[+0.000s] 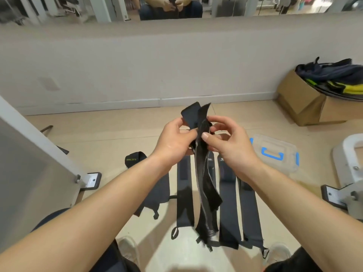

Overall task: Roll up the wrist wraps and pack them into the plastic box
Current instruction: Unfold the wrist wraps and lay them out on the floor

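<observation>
Black wrist wrap (204, 173) hangs from both hands, the left hand (174, 140) and right hand (227, 142) pinched shut on its upper end. Flat wraps (184, 193) lie on the floor beneath, partly hidden by it. A rolled wrap (134, 158) sits left; the clear plastic box (275, 152), lid on, sits right, near a cardboard box (306, 103).

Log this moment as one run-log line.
left hand: holds wrist wrap | right hand: same | plastic box: closed | stage: pre-roll
</observation>
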Demonstrator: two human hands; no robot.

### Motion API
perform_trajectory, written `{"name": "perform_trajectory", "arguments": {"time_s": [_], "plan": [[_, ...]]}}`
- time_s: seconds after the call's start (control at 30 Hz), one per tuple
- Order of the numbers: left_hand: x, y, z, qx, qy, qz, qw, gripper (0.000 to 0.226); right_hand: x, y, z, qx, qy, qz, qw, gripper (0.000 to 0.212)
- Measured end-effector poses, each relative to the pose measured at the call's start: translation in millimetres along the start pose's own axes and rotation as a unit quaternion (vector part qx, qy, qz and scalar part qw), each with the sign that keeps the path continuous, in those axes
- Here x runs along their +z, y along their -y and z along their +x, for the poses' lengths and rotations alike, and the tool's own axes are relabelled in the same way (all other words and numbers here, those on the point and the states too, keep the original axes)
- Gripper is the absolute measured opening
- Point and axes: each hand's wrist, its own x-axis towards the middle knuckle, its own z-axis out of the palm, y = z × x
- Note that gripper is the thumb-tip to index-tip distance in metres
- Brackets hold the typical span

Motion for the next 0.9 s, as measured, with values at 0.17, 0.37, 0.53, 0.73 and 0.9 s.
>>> {"name": "perform_trajectory", "arguments": {"time_s": [0.17, 0.37, 0.53, 0.73, 0.9], "plan": [[2.0, 8.3, 4.8, -0.018, -0.008, -0.034, 0.999, 0.021, -1.6, -6.2, 5.4, -0.065, -0.035, -0.085, 0.994, 0.038], [-1.6, 12.0, 14.0, -0.029, -0.018, -0.067, 0.997, 0.023, 3.7, -12.9, 18.9, -0.077, -0.067, -0.069, 0.992, 0.046], [-3.5, 19.1, 18.8, -0.024, -0.016, -0.072, 0.997, 0.016, 0.7, -21.0, 27.5, -0.038, -0.053, -0.094, 0.993, 0.032], [-15.6, 22.3, 25.8, -0.006, -0.073, -0.003, 0.997, 0.035, -13.2, -9.5, 25.9, -0.06, -0.001, -0.096, 0.994, 0.024], [-25.1, 15.2, 25.2, 0.013, -0.041, 0.02, 0.999, 0.026, -31.6, -2.5, 24.5, -0.033, 0.052, 0.002, 0.998, 0.024]]}}
